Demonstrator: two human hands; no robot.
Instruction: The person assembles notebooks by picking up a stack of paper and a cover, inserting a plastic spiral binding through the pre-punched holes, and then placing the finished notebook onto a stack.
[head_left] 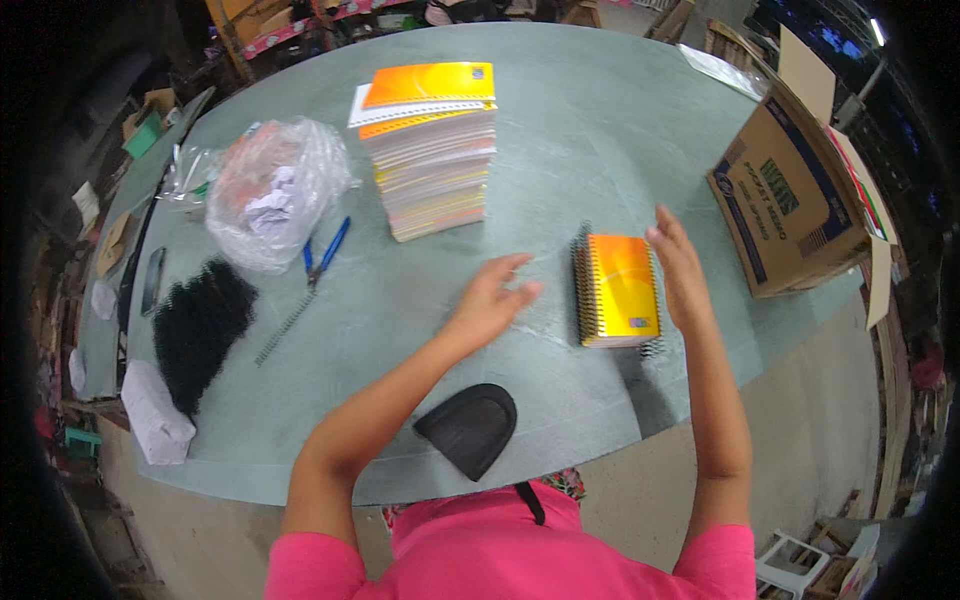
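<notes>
A short stack of spiral notebooks (628, 285) with orange-yellow covers and black coils lies right of the table's middle. My right hand (680, 270) is upright along the stack's right side, fingers extended; whether it touches the stack I cannot tell. To the left of the stack, my left hand (495, 297) hovers with its fingers apart and nothing in them. Farther back stands a tall pile of orange-covered booklets (435, 160), its top ones askew. Blue-handled pliers (326, 250) rest at the left, beside a loose black coil (286, 328).
A heap of black coils (205, 325) and a clear plastic bag (275, 195) with crumpled paper occupy the left side. An open cardboard box (790, 195) stands at the right. Near the front edge sits a black rounded pad (472, 430). A white bundle (157, 415) lies at the left corner.
</notes>
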